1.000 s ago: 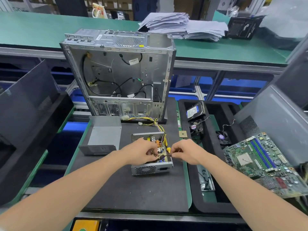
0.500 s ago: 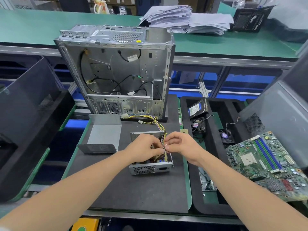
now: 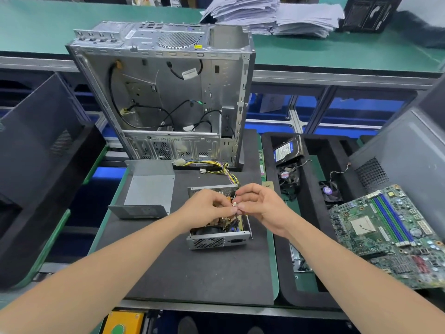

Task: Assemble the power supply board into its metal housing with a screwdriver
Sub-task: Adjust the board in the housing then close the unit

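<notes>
The open computer case [image 3: 168, 92] stands behind the metal housing [image 3: 218, 242]. The power supply board [image 3: 227, 222] lies inside the housing. Just above it my left hand [image 3: 204, 208] and right hand [image 3: 262, 208] meet, curled fingers pinching a small white connector [image 3: 234, 204].

Pretty bright and even all over. Light seems to come from overhead, so shadows stay soft, just a faint one under the housing [image 3: 218, 242] on the mat [image 3: 192, 276]. The bare metal case [image 3: 168, 92] picks up a pale sheen but nothing blows out. The black panel [image 3: 36, 145] on the left goes nearly flat dark, with hardly any detail. Wide lens for sure: the far counter [image 3: 337, 54] bows along its edge, and both forearms balloon toward the bottom corners. Centre's sharp enough, though the tiny white plug [image 3: 234, 204] pinched between left hand [image 3: 207, 208] and right hand [image 3: 265, 208] is mushy. Papers [image 3: 277, 15] up top look a bit smeared.
</notes>
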The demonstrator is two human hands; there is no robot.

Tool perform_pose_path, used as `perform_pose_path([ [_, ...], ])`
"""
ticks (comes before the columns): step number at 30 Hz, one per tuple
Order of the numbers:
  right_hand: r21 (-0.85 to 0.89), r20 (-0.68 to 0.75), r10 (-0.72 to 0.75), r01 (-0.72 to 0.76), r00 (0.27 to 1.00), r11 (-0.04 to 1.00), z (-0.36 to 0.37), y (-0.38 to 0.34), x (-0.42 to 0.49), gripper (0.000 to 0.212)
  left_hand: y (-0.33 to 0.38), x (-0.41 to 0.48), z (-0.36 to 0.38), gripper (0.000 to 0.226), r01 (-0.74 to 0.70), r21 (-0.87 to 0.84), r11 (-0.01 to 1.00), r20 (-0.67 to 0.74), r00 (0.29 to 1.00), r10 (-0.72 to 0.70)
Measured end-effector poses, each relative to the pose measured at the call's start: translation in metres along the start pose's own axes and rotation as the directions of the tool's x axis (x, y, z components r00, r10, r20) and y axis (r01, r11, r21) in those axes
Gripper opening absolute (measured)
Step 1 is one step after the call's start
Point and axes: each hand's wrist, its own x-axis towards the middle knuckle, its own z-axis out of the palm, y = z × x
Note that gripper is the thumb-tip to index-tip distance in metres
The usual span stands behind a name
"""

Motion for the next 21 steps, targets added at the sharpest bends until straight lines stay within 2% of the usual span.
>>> perform_pose_path([
  [5, -0.045, -0.012, -0.011, 0.011, 1.000, 0.999, -0.002, -0.003, 0.004, 0.030, 0.000, 0.001, 0.002, 0.023, 0.042, -0.014, 0.999, 0.014, 0.999, -0.042],
  [8, -0.134, -0.024, -0.017, 0.014, 1.000, 0.991, -0.002, -0.007, 0.006, 0.029, -0.001, 0.004, 0.002, 0.021, 0.054, -0.001, 0.999, 0.033, 0.998, -0.054],
  [14, -0.362, 0.009, -0.069, 0.068, 0.998, 0.930, -0.001, -0.007, 0.009, 0.015, 0.000, 0.008, 0.005, 0.019, 0.077, 0.015, 0.997, 0.085, 0.993, -0.078],
  [17, -0.528, 0.016, -0.097, 0.091, 0.995, 0.845, -0.002, -0.010, 0.008, 0.010, 0.001, 0.009, 0.008, 0.018, 0.119, -0.035, 0.992, 0.127, 0.985, -0.113],
  [21, -0.772, 0.035, -0.153, 0.123, 0.988, 0.623, -0.002, -0.013, 0.002, 0.011, 0.001, 0.010, 0.008, 0.021, 0.129, -0.027, 0.991, 0.143, 0.982, -0.124],
])
